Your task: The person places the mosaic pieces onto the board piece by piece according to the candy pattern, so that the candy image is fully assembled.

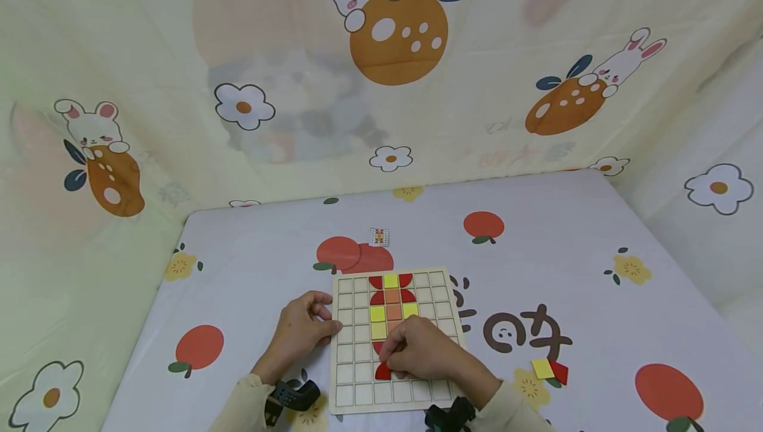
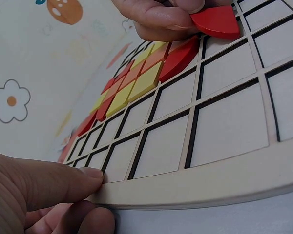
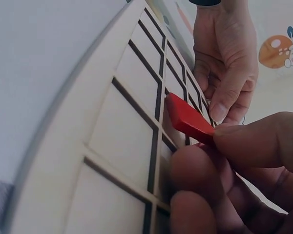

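A wooden grid board (image 1: 369, 409) lies flat on the table. My left hand (image 1: 304, 326) holds its left edge, the thumb on the rim and the other fingers curled against the side. Between thumb and fingers, my right hand (image 1: 426, 349) pinches a red quarter-circle tile (image 2: 217, 23), tilted over a cell in the lower middle of the board. Yellow square tiles (image 1: 378, 313), orange square tiles (image 1: 393, 296) and red rounded tiles (image 1: 377, 298) fill cells in the middle columns. The right hand hides some cells in the head view.
Behind the board lies a small printed pattern card (image 1: 379, 237). To the right, a loose yellow tile (image 1: 542, 369) and red tile (image 1: 559, 372) lie on the printed tablecloth (image 1: 596, 326). A curtain (image 1: 477, 127) hangs behind the table.
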Demonstrator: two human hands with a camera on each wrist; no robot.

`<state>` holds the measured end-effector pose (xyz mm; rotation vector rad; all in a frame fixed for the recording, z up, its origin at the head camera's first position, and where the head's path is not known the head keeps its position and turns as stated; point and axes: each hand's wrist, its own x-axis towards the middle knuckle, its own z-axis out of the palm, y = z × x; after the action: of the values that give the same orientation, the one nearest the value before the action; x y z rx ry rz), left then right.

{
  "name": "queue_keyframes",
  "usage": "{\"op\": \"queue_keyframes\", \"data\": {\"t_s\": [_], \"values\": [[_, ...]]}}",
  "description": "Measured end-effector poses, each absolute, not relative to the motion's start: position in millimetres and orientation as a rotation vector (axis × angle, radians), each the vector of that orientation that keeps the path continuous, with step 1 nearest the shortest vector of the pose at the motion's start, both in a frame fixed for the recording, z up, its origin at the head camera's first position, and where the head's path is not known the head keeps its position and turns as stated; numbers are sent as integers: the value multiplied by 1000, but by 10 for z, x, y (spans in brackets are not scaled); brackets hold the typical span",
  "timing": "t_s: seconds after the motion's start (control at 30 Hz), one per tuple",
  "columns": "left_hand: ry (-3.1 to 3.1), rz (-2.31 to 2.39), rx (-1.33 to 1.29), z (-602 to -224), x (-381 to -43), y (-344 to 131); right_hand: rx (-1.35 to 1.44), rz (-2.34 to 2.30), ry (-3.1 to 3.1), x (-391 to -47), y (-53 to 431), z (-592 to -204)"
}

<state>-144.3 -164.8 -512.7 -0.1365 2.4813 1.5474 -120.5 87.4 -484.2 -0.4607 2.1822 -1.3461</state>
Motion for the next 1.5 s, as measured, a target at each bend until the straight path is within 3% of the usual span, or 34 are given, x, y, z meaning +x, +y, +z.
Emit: {"op": "queue_keyframes", "data": {"t_s": [0.93,1.5], "values": [[2503,1519,-135,-5140,-1450,-1641,-586,-1275,2354,-1131,839,-4860],[2486,1529,-145,-5131,-1444,-1639,-464,-1446,2387,-1002,1052,-4818]]}}
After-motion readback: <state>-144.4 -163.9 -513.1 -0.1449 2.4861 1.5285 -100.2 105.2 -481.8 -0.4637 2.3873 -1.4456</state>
